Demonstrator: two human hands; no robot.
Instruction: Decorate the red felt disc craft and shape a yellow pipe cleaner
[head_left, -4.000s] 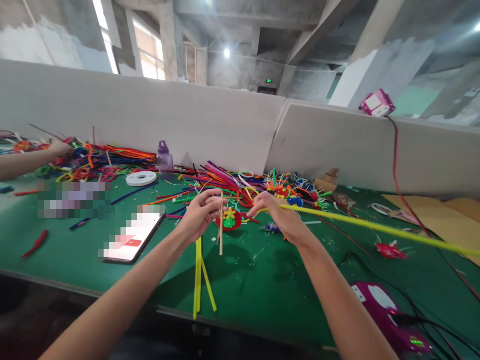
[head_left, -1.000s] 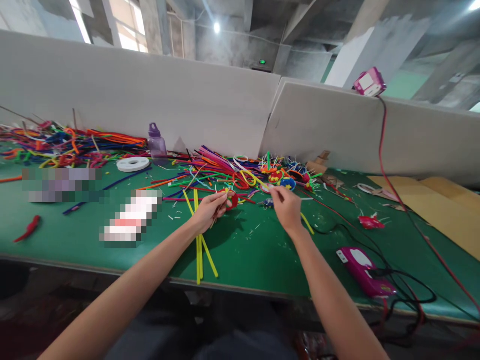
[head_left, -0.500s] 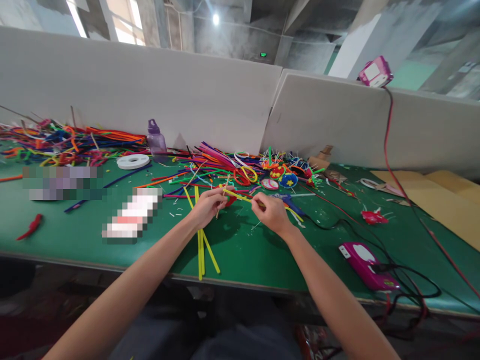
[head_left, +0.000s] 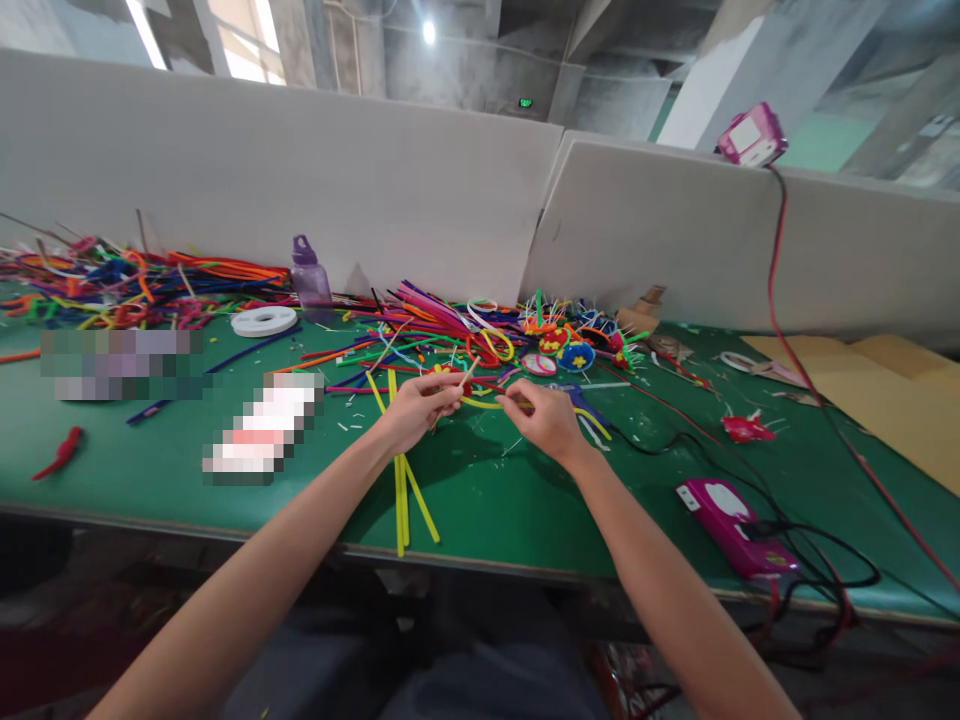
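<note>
My left hand [head_left: 420, 410] is closed in a pinch around a thin wooden stick [head_left: 470, 373] that leans to the right. Beside its fingertips is a bit of red, mostly hidden. A yellow pipe cleaner [head_left: 484, 403] runs from the stick to my right hand [head_left: 546, 420], whose thumb and fingers pinch it; its far end sticks out beyond that hand. Partly under my left wrist, several loose yellow pipe cleaners [head_left: 406, 505] lie crossed on the green table [head_left: 495, 520]. Just behind my right hand rests a blue glue gun [head_left: 588, 400].
Heaps of coloured pipe cleaners [head_left: 427, 320] line the back, near a purple bottle [head_left: 310, 278] and a white tape roll [head_left: 264, 320]. Finished blue and red pieces [head_left: 576, 357] lie behind my hands. A magenta device [head_left: 739, 530] with black cables sits at right.
The stick has tipped from nearly upright to leaning right. The yellow pipe cleaner has gone from straight to a sagging curve, and my right hand has shifted slightly left.
</note>
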